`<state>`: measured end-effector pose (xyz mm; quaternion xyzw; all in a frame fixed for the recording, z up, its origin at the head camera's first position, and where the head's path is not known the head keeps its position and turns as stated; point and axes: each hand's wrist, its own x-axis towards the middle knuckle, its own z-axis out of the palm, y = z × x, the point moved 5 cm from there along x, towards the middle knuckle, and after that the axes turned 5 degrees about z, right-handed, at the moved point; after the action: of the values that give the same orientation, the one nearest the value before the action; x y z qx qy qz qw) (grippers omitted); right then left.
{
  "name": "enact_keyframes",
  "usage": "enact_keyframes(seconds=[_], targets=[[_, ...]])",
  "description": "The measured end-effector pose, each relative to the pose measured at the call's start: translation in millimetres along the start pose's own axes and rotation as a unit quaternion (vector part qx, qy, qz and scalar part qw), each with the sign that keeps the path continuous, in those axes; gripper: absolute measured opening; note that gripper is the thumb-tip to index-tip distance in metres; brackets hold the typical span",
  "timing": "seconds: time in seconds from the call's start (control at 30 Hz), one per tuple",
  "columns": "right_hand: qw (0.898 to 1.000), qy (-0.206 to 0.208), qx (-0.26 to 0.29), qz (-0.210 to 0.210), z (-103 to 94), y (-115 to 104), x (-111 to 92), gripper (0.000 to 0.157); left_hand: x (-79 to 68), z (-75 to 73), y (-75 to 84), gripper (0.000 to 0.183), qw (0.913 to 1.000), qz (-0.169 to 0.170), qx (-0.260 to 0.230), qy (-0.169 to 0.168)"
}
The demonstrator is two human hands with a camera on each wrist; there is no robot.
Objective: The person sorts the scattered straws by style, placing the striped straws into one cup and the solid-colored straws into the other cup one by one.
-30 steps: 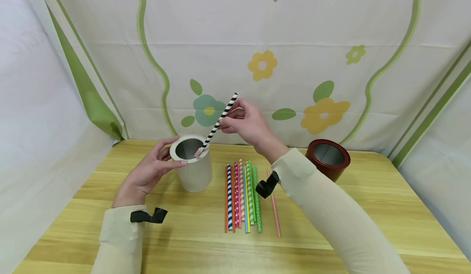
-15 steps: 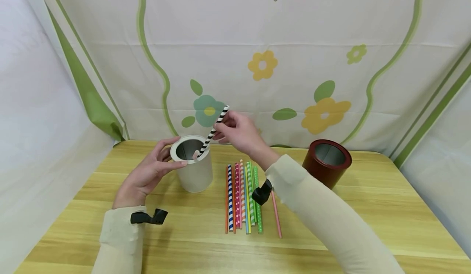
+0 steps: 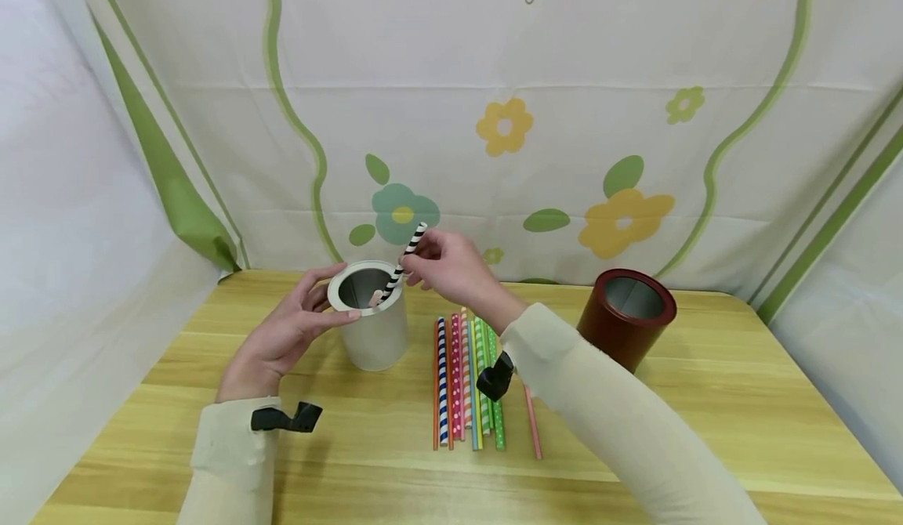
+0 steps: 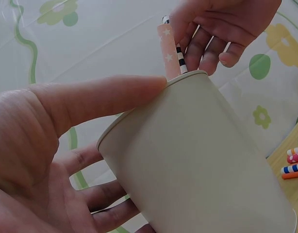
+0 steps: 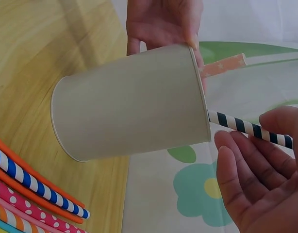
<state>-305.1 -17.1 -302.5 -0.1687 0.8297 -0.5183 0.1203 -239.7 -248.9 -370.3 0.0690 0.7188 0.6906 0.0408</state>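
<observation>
A cream-white can [image 3: 375,341] stands on the table, its mouth up. My left hand [image 3: 285,333] grips it, thumb at the rim and fingers around the far side, as the left wrist view shows. Between the thumb and fingers of my right hand [image 3: 455,273] is a black-and-white striped paper straw [image 5: 241,125]. That straw slants down into the can, its lower end hidden by the wall in the wrist views. A pink straw with white stars [image 4: 169,52] leans inside the can and pokes out above the rim beside the striped one.
Several colourful paper straws [image 3: 466,384] lie side by side right of the white can. A single pink straw [image 3: 533,427] lies apart from them, partly under the right forearm. A dark red can [image 3: 624,321] stands at the right. A flowered cloth [image 3: 423,117] hangs behind the wooden table.
My right hand has moved down and left, lowering the striped straw further into the white can. My left hand has stayed on the can.
</observation>
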Motion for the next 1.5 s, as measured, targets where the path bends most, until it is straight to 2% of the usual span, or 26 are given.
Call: enact_keyframes(seconds=[0.53, 1.07, 1.5], targets=[[0.999, -0.018, -0.030, 0.009, 6.5, 5.9, 1.5, 0.017, 2.8, 3.8, 0.8, 0.077, 1.0000, -0.001, -0.001, 0.001], [0.999, -0.029, -0.022, 0.013, 9.7, 9.7, 1.5, 0.019, 2.8, 4.7, 0.8, 0.077, 1.0000, -0.005, 0.002, 0.000], [0.999, -0.034, 0.009, -0.003, -1.1, 19.5, -4.8, 0.020, 5.0, 7.0, 0.1, 0.076, 1.0000, -0.002, -0.009, 0.003]])
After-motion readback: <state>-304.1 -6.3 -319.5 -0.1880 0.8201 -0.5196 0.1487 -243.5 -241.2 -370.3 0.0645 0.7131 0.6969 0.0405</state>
